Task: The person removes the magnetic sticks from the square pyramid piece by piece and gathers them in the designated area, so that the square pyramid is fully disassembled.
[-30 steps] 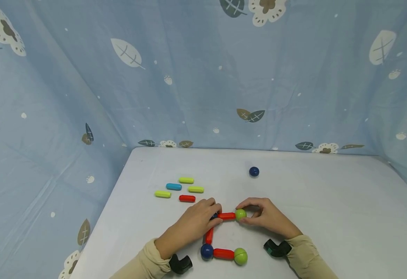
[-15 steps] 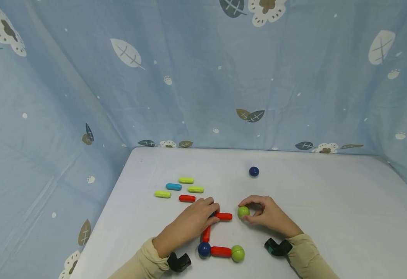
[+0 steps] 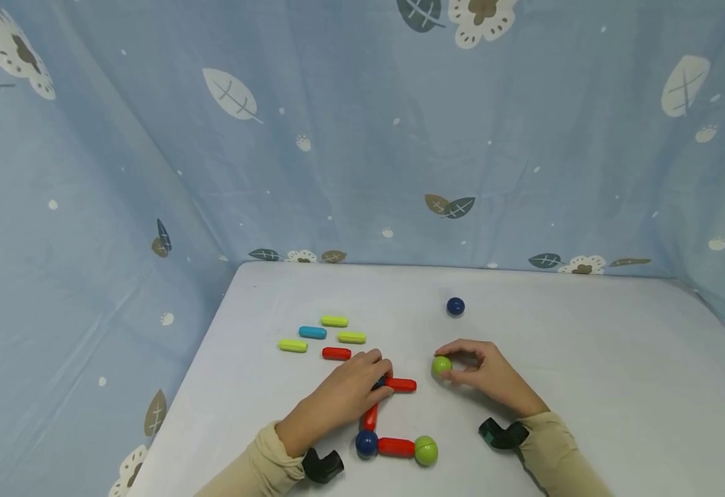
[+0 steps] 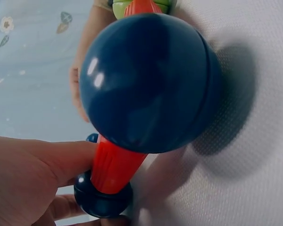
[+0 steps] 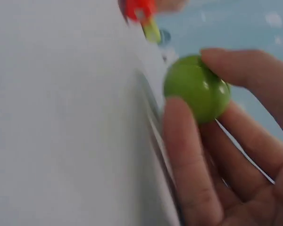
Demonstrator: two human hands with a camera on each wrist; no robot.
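Note:
My left hand (image 3: pixel 346 392) grips a dark blue ball (image 4: pixel 104 202), partly covered by its fingers. From that ball a red rod (image 3: pixel 402 385) points right, its far end bare. Another red rod (image 3: pixel 370 417) runs toward me to a second dark blue ball (image 3: pixel 366 444), large in the left wrist view. A third red rod (image 3: pixel 396 447) joins this to a green ball (image 3: pixel 426 451). To the right, my right hand (image 3: pixel 492 373) pinches another green ball (image 5: pixel 193 89) between thumb and fingers, apart from the rods.
Several loose rods lie at the table's back left: a red rod (image 3: pixel 336 353), a blue rod (image 3: pixel 312 333) and yellow-green ones (image 3: pixel 292 345). A loose dark blue ball (image 3: pixel 455 306) sits farther back. Patterned blue cloth (image 3: pixel 362 138) hangs behind the white table (image 3: pixel 586 359).
My right hand has pulled its green ball off the end of the upper red rod and carried it right and slightly away from me. The left hand keeps its hold with little movement.

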